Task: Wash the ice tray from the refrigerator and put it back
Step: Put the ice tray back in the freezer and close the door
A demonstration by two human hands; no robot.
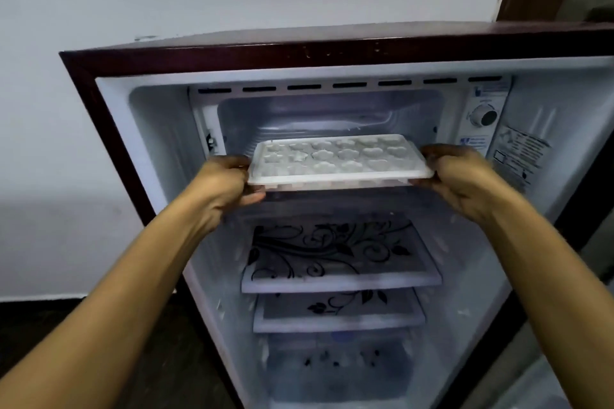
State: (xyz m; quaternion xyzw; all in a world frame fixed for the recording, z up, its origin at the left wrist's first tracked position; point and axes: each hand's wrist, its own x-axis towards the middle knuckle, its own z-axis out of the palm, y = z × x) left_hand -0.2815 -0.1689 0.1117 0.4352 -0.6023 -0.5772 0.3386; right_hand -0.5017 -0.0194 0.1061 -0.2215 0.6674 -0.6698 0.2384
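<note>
At freezer mouth (325,116), ice tray (339,158) in both grips, left hand (229,183), right hand (465,181); fingertips hidden underneath.

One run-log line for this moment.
ice tray: level, at freezer mouth | left hand: grips left end | right hand: grips right end

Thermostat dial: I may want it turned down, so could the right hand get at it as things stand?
Probably not yet: the thermostat dial sits unobstructed just above the right hand, but that hand grips the ice tray.
</note>
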